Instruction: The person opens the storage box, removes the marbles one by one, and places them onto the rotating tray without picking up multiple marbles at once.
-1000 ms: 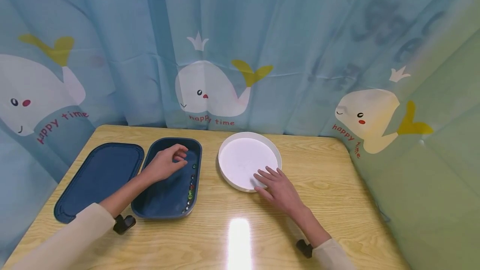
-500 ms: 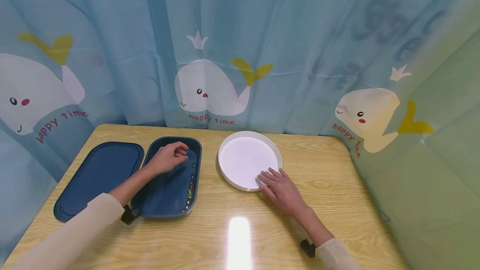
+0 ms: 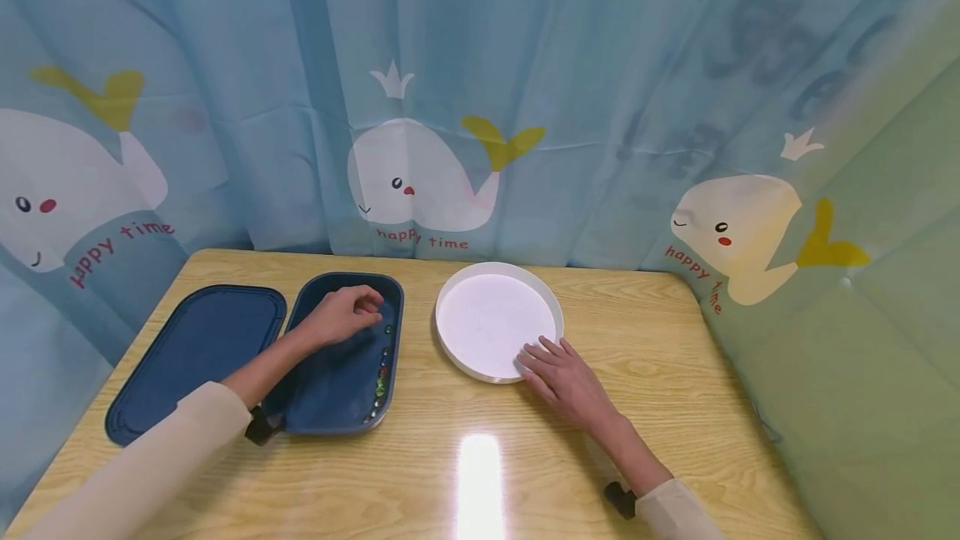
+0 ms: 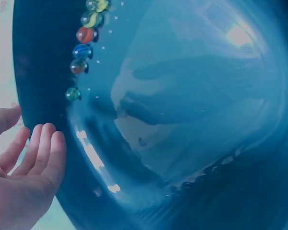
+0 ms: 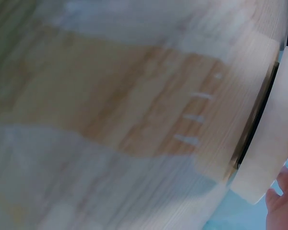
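My left hand (image 3: 343, 317) hovers over the far part of a deep blue box (image 3: 318, 398), fingers loosely bent and nothing between them. Along the box's right side lies a row of small glass marbles (image 3: 381, 380), green, yellow, red and blue. The left wrist view has the fingers (image 4: 48, 153) spread from the thumb near the box wall, with a green marble (image 4: 73, 93) closest. My right hand (image 3: 568, 380) rests its relaxed fingers over the near right rim of a round white tray (image 3: 480, 315). In the right wrist view fingertips (image 5: 284, 179) show beside the tray's outer wall (image 5: 266, 134).
A flat dark blue lid (image 3: 198, 357) lies left of the box, almost against it. Everything stands on a wooden table (image 3: 637, 332) with a bright light reflection near its front. Blue curtains (image 3: 585, 48) with whale prints hang behind and at the sides.
My left hand has shifted slightly to the right and away from me over the box. The right hand has slid a little to the right at the tray's rim.
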A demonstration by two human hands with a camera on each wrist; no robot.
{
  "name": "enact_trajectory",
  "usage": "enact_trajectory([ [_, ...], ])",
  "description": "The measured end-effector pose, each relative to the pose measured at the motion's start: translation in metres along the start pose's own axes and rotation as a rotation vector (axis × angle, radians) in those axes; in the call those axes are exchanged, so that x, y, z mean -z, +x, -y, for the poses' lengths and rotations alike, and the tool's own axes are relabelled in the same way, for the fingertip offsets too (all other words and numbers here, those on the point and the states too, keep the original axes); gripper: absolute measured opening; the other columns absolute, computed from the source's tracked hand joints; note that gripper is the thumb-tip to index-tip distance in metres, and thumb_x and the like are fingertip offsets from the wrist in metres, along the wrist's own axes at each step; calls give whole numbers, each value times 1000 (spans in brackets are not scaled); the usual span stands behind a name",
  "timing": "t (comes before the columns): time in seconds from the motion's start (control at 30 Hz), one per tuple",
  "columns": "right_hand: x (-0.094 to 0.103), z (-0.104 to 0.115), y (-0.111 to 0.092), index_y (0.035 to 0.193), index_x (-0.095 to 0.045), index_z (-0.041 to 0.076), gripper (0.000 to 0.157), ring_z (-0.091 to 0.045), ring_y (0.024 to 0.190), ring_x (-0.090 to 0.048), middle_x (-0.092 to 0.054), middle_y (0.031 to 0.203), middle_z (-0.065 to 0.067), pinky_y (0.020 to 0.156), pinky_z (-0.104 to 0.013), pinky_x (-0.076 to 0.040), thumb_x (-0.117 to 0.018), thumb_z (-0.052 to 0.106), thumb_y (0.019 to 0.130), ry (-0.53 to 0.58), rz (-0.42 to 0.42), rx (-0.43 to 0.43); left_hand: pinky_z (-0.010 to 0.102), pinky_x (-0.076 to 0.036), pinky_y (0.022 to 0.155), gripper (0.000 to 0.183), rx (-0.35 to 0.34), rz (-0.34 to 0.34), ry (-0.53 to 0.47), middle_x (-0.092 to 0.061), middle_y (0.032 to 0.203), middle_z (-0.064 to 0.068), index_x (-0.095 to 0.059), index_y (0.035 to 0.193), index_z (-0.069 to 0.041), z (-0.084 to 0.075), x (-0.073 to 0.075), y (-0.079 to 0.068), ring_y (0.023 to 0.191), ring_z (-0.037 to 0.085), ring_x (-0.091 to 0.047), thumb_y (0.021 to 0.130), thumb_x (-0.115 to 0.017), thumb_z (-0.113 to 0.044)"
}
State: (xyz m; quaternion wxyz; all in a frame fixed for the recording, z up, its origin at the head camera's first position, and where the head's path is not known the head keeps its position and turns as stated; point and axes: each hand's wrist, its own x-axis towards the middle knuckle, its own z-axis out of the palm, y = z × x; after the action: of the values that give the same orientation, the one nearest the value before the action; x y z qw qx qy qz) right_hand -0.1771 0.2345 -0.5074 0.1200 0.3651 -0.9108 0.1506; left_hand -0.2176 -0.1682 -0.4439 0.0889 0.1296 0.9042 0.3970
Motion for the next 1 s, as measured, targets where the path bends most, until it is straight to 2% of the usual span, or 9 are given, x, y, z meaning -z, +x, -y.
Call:
enact_trajectory([
  [0.4, -1, -1, -2, 125, -71, 11, 31, -34, 130, -52, -64, 131, -8, 109, -58, -31, -64, 23, 98, -10, 6, -7, 45, -52, 82, 28, 14, -4, 23, -67, 105, 18, -62, 121, 7, -10, 2, 13, 100, 34, -64, 98, -62, -10],
  [0.7, -1, -1, -1, 126, -71, 11, 30, -34, 130, -51, -64, 131, -9, 108, -58, -32, -63, 22, 98, -3, 14, 0, 45, -51, 81, 27, 15, 25, 83, -66, 102, 17, -63, 117, 8, -6, -3, 22, 94, 32, -63, 96, -64, -10],
  [1.0, 0, -1, -2, 126, -70, 11, 31, -34, 130, -52, -64, 131, -9, 108, -58, -31, -63, 23, 98, -6, 15, 1, 42, -50, 75, 22, 36, 66, 136, -66, 94, 12, -65, 112, 7, -2, -10, 23, 83, 25, -61, 93, -65, -4],
])
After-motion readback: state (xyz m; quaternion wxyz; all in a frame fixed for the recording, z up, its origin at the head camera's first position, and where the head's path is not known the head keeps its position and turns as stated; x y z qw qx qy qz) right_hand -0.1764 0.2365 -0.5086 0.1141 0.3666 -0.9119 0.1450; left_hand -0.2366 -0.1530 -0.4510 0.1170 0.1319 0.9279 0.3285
